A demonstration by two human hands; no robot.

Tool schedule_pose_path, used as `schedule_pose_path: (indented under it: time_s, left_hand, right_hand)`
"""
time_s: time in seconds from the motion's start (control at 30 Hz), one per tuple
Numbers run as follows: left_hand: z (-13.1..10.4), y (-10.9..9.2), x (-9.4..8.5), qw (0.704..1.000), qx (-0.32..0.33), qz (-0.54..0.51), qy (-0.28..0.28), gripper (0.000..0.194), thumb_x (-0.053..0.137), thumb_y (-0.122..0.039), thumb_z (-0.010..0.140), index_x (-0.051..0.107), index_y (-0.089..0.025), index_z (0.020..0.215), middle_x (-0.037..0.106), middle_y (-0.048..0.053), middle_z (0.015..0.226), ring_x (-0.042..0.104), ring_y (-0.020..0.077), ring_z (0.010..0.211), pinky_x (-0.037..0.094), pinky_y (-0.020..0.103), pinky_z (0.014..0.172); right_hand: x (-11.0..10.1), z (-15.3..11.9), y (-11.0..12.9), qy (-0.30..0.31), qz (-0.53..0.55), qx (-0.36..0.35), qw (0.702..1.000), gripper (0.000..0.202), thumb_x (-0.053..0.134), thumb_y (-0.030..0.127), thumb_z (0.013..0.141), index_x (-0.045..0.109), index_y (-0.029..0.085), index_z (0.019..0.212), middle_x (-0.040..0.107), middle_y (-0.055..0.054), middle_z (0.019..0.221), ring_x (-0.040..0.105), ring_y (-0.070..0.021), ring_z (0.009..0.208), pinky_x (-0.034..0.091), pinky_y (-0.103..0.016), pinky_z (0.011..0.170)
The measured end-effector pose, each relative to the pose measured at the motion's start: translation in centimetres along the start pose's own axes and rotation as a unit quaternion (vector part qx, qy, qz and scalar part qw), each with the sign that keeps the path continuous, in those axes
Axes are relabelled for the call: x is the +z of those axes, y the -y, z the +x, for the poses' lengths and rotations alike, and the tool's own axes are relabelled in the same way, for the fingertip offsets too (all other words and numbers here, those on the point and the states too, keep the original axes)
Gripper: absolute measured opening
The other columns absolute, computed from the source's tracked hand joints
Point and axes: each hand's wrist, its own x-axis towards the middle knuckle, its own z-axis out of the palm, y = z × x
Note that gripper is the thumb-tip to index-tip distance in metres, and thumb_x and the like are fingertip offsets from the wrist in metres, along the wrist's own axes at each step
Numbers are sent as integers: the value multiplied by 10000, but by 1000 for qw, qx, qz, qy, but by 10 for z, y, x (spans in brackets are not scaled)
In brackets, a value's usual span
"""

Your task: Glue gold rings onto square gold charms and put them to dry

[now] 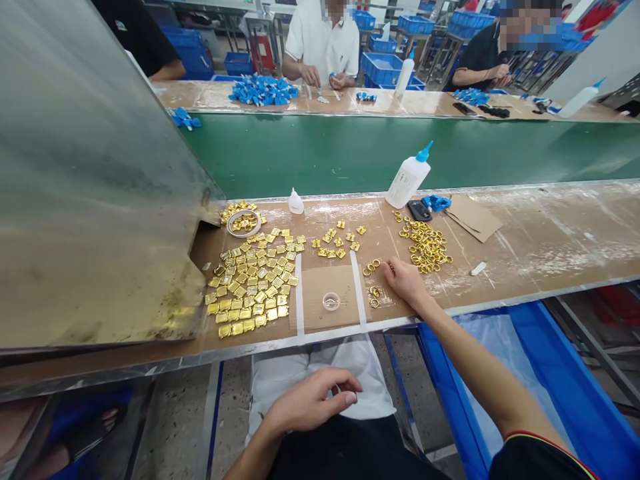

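Note:
My right hand (404,283) rests on the bench beside a few gold rings (371,267); its fingers are bent together, and whatever they hold is too small to make out. My left hand (323,399) hovers over my lap, fingers loosely curled, thumb apart, with nothing in it. A large pile of gold rings (427,247) lies beyond my right hand. Many flat gold pieces (250,277) spread over the left of the bench. Several small gold pieces (337,243) lie behind a cardboard pad (320,321) with a small clear dish (331,302) on it.
A tall metal panel (90,173) blocks the left. Behind the pieces stand a small white bottle (295,201) and a large bottle (409,180). A tape ring (243,224) lies on gold pieces. Blue bin (565,373) below right. People work across the green belt (310,150).

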Motion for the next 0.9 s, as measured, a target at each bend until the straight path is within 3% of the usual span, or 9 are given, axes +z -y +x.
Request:
schedule_pose_path:
  time_s: [0.17,0.3,0.4,0.5,0.57,0.63,0.73,0.83,0.9]
  left_hand:
    - [17,-14,9,999,29,-23,-30,273,539,-366,966,736,-188,1029,786,67,1000,683,209,961,493,298,859]
    - [21,-15,12,997,61,-38,-5,282,569,-390,965,743,-178,1032,782,77,971,681,200,906,487,291,835]
    - [25,-10,18,993,64,-99,11,360,614,-507,947,739,-169,951,764,73,885,660,186,830,475,284,784]
    - [35,-4,33,966,54,-251,-23,558,659,-704,853,708,-148,844,716,75,782,633,179,749,466,291,729]
    - [44,-2,45,906,52,-415,-66,635,681,-773,787,695,-140,841,712,89,810,652,195,760,471,308,721]
    - [52,-3,54,800,48,-591,-89,588,691,-720,820,704,-137,897,738,107,894,685,215,836,485,351,813]
    - [49,-5,53,651,15,-756,-68,490,632,-608,922,691,-133,815,722,65,794,688,172,784,484,329,878]
    - [24,-2,43,556,26,-827,-80,432,589,-497,973,670,-128,764,709,57,752,701,139,742,517,236,800]
    - [-2,1,36,506,51,-852,-127,366,590,-408,984,659,-121,767,679,34,707,676,96,647,518,169,682]
  right_hand:
    - [-3,-3,5,-43,-10,34,998,373,348,311,1048,589,194,788,692,-108,725,620,-206,665,274,-291,576]
    - [-3,-2,10,-75,-4,33,997,424,350,355,1044,555,209,702,660,-92,645,577,-186,583,238,-296,544]
    - [-13,1,11,-113,5,24,993,511,299,408,1058,505,227,627,614,-76,559,525,-174,501,233,-300,515]
    - [-39,-8,26,-172,26,-2,985,598,203,444,1087,477,240,596,563,-54,494,488,-165,451,261,-292,490]
    - [-59,-28,51,-211,55,-45,975,618,192,458,1102,485,242,602,514,-21,456,460,-155,420,276,-283,474]
    - [-74,-53,82,-225,96,-131,961,576,290,429,1108,487,242,599,474,15,448,440,-139,414,287,-279,479]
    - [-80,-84,125,-193,144,-329,913,391,463,256,1076,586,229,706,548,14,563,507,-142,511,360,-287,565]
    - [-72,-90,166,-167,132,-393,895,382,471,252,1074,612,238,718,583,-16,630,535,-180,581,387,-333,611]
    - [-65,-84,197,-155,135,-409,889,414,428,289,1089,636,252,732,624,-42,678,554,-212,624,407,-362,634]
